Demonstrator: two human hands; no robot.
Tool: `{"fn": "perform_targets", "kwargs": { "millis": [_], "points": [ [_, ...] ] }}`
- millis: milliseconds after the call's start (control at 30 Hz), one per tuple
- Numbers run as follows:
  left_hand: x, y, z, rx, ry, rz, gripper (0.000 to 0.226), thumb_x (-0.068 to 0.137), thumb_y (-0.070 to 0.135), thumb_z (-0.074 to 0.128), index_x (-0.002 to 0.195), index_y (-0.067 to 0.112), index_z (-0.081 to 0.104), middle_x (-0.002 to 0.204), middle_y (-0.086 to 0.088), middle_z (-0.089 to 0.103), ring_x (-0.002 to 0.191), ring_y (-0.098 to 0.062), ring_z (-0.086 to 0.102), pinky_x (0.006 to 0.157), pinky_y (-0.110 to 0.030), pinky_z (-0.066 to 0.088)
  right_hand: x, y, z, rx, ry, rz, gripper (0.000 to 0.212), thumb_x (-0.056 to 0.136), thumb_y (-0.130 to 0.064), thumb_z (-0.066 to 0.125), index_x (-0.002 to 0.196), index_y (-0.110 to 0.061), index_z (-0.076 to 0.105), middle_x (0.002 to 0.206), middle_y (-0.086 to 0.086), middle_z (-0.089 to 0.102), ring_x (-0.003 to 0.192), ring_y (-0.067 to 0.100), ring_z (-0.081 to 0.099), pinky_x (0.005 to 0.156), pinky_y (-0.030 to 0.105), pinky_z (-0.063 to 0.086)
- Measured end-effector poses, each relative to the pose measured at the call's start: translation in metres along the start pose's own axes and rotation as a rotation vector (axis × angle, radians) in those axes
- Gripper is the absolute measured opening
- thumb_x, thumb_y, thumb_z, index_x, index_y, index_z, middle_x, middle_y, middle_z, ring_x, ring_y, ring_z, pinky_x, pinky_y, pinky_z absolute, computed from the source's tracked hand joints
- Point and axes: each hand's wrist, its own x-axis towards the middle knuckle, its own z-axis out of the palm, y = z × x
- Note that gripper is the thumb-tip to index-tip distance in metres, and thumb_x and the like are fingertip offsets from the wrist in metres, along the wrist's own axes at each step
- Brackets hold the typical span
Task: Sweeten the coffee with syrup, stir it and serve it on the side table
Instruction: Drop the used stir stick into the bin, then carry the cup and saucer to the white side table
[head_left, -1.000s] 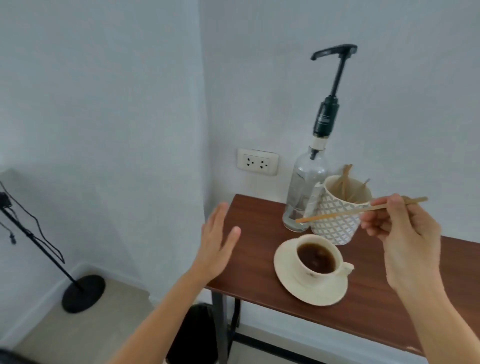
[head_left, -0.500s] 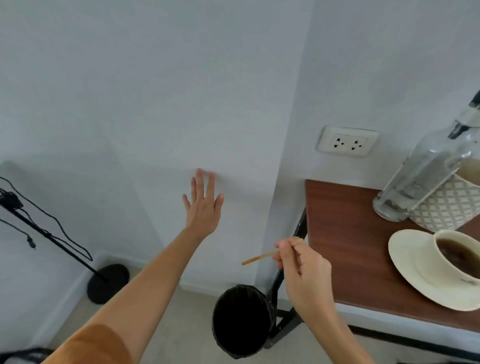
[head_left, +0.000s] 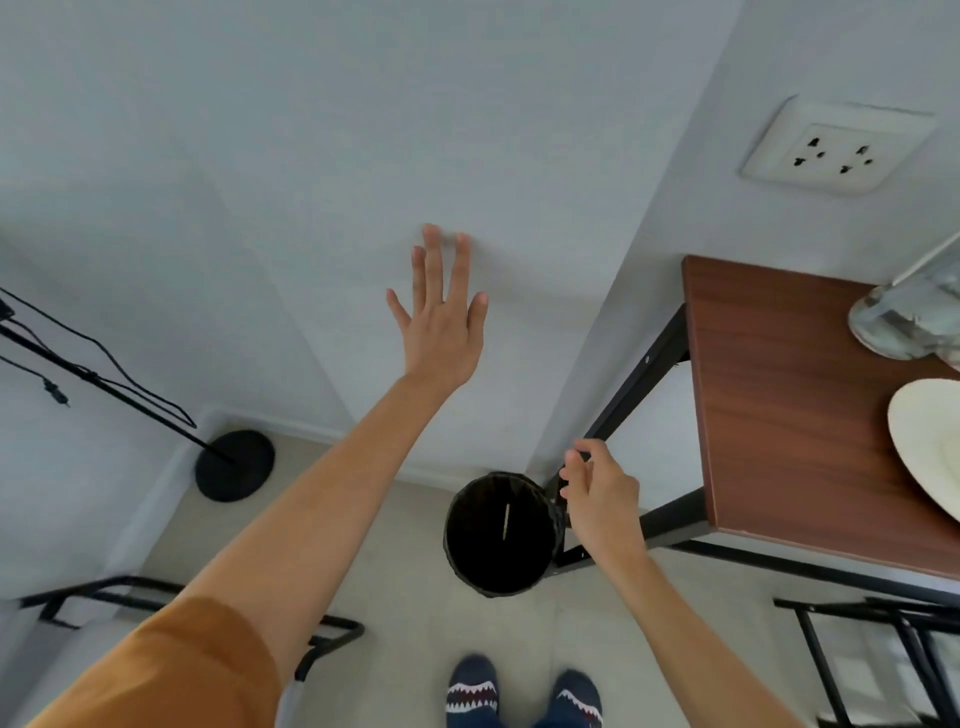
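A thin wooden stir stick (head_left: 507, 522) shows upright inside the black waste bin (head_left: 503, 535) on the floor. My right hand (head_left: 597, 491) hovers at the bin's right rim with fingers loosely apart and nothing in them. My left hand (head_left: 441, 312) is spread flat, fingertips at the white wall. On the brown table (head_left: 789, 405) at the right, only the edge of the cream saucer (head_left: 924, 441) and the base of the clear syrup bottle (head_left: 904, 322) show. The coffee cup is out of view.
A black stand with a round base (head_left: 234, 465) and cables leans at the left. A wall socket (head_left: 836, 145) sits above the table. Black metal frames (head_left: 883, 660) stand low at both sides. My feet in patterned slippers (head_left: 524, 696) are behind the bin.
My view swung left and down from the table to the bin. My right hand carried the stir stick over the bin and let it go; the stick is now inside.
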Motion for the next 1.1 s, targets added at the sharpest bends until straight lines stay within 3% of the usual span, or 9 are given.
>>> {"fn": "perform_targets", "kwargs": {
  "millis": [167, 367, 533, 667, 800, 867, 967, 1100],
  "points": [
    [-0.001, -0.015, -0.006, 0.002, -0.037, -0.049, 0.061, 0.108, 0.037, 0.028, 0.160, 0.026, -0.003, 0.168, -0.007, -0.016, 0.156, -0.030, -0.006, 0.115, -0.070, 0.006, -0.006, -0.036, -0.023, -0.049, 0.061, -0.226, 0.023, 0.102, -0.021, 0.045, 0.118, -0.013, 0.060, 0.074, 0.006, 0.070, 0.072, 0.018, 0.067, 0.072, 0.030, 0.053],
    [-0.012, 0.040, -0.019, -0.107, -0.022, -0.031, 0.063, 0.107, 0.040, 0.025, 0.160, 0.021, -0.003, 0.168, -0.004, -0.015, 0.155, -0.027, -0.012, 0.118, -0.068, 0.000, -0.031, -0.065, -0.113, 0.046, 0.365, -0.541, 0.008, 0.094, -0.009, 0.062, 0.095, -0.011, 0.069, 0.072, -0.001, 0.071, 0.064, 0.016, 0.068, 0.060, 0.025, 0.051],
    [-0.039, 0.130, -0.018, -0.331, -0.053, 0.093, 0.063, 0.107, 0.039, 0.029, 0.160, 0.023, -0.001, 0.169, 0.001, -0.011, 0.155, -0.018, -0.012, 0.121, -0.058, -0.004, -0.047, -0.043, -0.196, 0.082, 0.510, -0.544, 0.005, 0.091, -0.013, 0.066, 0.090, -0.013, 0.071, 0.072, -0.009, 0.070, 0.067, 0.010, 0.068, 0.060, 0.021, 0.053],
    [-0.076, 0.209, -0.006, -0.462, -0.238, 0.166, 0.070, 0.103, 0.047, 0.034, 0.160, 0.022, 0.000, 0.169, 0.004, -0.003, 0.155, -0.011, -0.007, 0.126, -0.052, -0.001, -0.057, 0.001, -0.257, 0.099, 0.647, -0.498, 0.007, 0.091, -0.019, 0.066, 0.087, -0.015, 0.070, 0.070, -0.010, 0.068, 0.069, 0.010, 0.063, 0.060, 0.014, 0.049],
    [-0.111, 0.268, 0.027, -0.423, -0.456, 0.272, 0.095, 0.089, 0.064, 0.050, 0.159, 0.031, -0.004, 0.169, 0.010, -0.005, 0.153, -0.005, -0.010, 0.127, -0.049, 0.000, -0.055, 0.061, -0.310, 0.112, 0.774, -0.398, 0.010, 0.096, -0.021, 0.057, 0.093, -0.018, 0.066, 0.069, -0.013, 0.063, 0.064, 0.010, 0.056, 0.055, 0.011, 0.039],
    [-0.122, 0.290, 0.046, -0.398, -0.526, 0.295, 0.107, 0.081, 0.070, 0.058, 0.158, 0.036, -0.007, 0.169, 0.010, -0.007, 0.154, -0.006, -0.010, 0.127, -0.049, -0.001, -0.044, 0.088, -0.330, 0.157, 0.754, -0.300, 0.014, 0.099, -0.022, 0.051, 0.103, -0.019, 0.064, 0.083, -0.010, 0.064, 0.066, 0.005, 0.054, 0.061, 0.010, 0.036],
    [-0.129, 0.316, 0.065, -0.488, -0.548, 0.283, 0.112, 0.074, 0.078, 0.060, 0.156, 0.041, -0.008, 0.168, 0.012, -0.006, 0.153, -0.004, -0.010, 0.126, -0.054, 0.005, -0.020, 0.120, -0.344, 0.153, 0.536, -0.154, 0.032, 0.102, -0.030, 0.041, 0.127, -0.022, 0.059, 0.118, 0.001, 0.062, 0.094, 0.006, 0.052, 0.082, 0.018, 0.036],
    [-0.132, 0.334, 0.078, -0.598, -0.499, 0.254, 0.104, 0.076, 0.085, 0.049, 0.156, 0.042, 0.000, 0.168, 0.009, 0.006, 0.155, -0.007, -0.003, 0.126, -0.052, 0.011, 0.000, 0.132, -0.341, 0.234, 0.319, -0.149, 0.037, 0.103, -0.042, 0.035, 0.129, -0.032, 0.058, 0.125, -0.008, 0.065, 0.114, 0.008, 0.055, 0.094, 0.027, 0.039]
  ]
}}
